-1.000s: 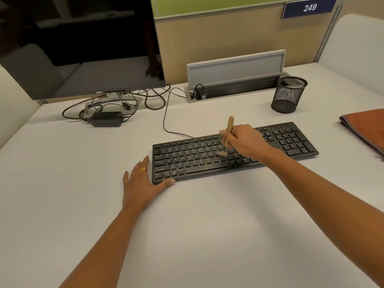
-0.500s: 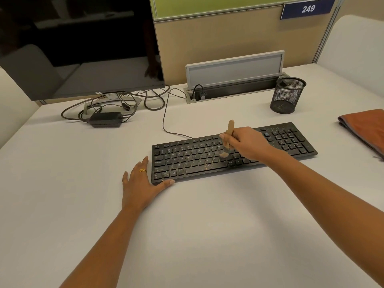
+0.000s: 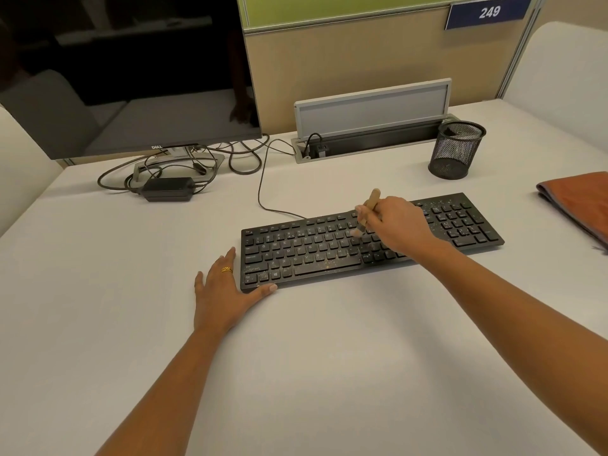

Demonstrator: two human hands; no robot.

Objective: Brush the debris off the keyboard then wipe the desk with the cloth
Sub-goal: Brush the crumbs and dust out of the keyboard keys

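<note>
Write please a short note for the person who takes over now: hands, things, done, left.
Left hand: flat on the desk, thumb against the front left corner of the keyboard.
Right hand: grips the brush, bristles at the middle keys.
The cloth lies at the right edge of the desk, no hand on it.
Done: nothing complete; brushing is under way.
Left: debris shows near the space bar and on the number pad; brush it off, then wipe the desk.
</note>
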